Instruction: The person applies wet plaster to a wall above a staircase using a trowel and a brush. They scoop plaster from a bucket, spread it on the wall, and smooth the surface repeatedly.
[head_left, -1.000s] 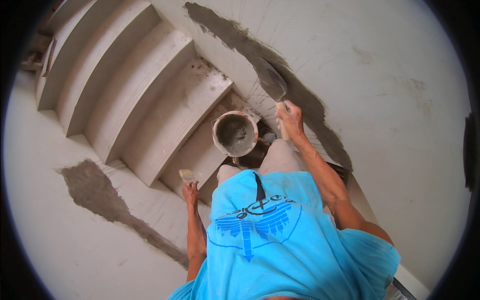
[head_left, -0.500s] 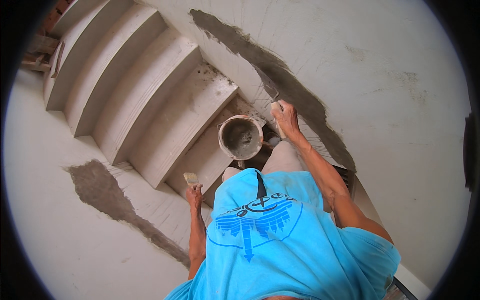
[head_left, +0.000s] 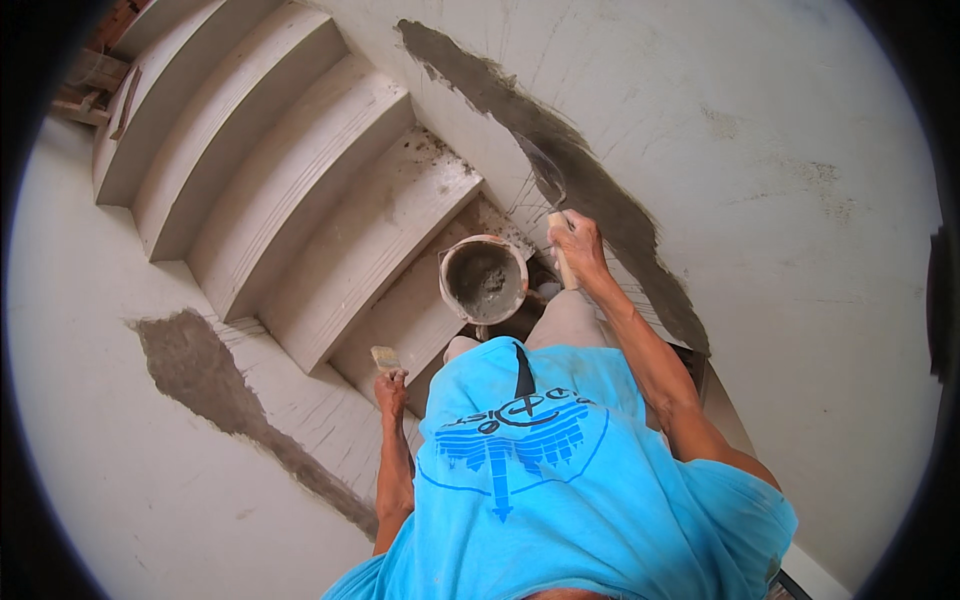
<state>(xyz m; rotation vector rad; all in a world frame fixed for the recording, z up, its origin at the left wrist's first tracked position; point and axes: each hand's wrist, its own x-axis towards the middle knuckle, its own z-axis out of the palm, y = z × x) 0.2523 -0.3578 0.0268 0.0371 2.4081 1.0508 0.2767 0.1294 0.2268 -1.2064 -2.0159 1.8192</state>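
Observation:
My right hand [head_left: 580,245] is closed around the pale wooden handle of a trowel [head_left: 556,190]. The trowel's blade lies at the strip of wet grey mortar [head_left: 610,210] on the right wall, and it is hard to tell apart from the mortar. My left hand [head_left: 391,388], low on the left, grips a paintbrush [head_left: 384,358] with pale bristles pointing away from me. Between the hands, in front of my knees, a bucket [head_left: 445,290] stands on a step with grey mortar [head_left: 488,280] inside.
Curved concrete stairs [head_left: 265,190] run up to the far left. On the left wall is another dark mortar patch [head_left: 200,370]. Bits of debris [head_left: 430,150] lie at a step's wall end. Wooden boards [head_left: 95,75] are stacked at the top left.
My right hand and the trowel have shifted slightly along the mortar strip, and the blade is turned a little. The left hand with the brush stays nearly where it was.

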